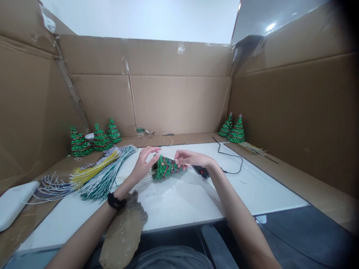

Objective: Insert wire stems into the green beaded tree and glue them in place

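At the green tree (pixel 165 170), a thin strand (pixel 169 157) was seemingly being worked, pinched by the right hand (pixel 190 158) (the left hand (pixel 143 163) was loosely spread nearby); tree-steadying seemed needed next.

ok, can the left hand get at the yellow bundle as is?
Likely yes: the left hand looks open, though it may be touching the tree. The green bundle lies between the hand and the yellow bundle but leaves its top exposed.
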Tool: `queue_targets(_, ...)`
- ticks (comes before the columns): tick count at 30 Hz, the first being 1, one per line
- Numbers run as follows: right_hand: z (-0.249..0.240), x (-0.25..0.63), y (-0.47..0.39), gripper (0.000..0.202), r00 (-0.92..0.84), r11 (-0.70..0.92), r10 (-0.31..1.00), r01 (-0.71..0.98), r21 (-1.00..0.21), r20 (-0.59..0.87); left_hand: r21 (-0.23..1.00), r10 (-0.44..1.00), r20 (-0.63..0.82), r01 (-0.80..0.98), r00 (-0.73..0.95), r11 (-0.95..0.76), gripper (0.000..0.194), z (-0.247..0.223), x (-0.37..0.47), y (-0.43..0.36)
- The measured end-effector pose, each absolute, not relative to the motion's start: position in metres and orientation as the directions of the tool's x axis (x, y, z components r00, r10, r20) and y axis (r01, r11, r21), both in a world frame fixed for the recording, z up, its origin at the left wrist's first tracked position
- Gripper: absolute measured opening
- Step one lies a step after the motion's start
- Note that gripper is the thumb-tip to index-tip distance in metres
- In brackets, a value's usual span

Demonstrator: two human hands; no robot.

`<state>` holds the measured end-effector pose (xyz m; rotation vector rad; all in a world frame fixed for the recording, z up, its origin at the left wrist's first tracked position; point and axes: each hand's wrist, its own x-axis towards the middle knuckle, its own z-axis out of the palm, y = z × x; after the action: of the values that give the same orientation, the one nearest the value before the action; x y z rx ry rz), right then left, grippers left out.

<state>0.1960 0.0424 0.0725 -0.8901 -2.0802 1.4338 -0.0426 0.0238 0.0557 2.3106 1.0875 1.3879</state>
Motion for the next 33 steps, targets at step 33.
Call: queue_targets(33, 0.059, 0.191, 0.054, 0.028, -0.652, 0.39, 0.749, 0.292, -0.873, 0.117, 0.498, 0.69, 0.667, 0.52, 0.281, -0.693, 0.027, 0.046, -0.042, 0.031)
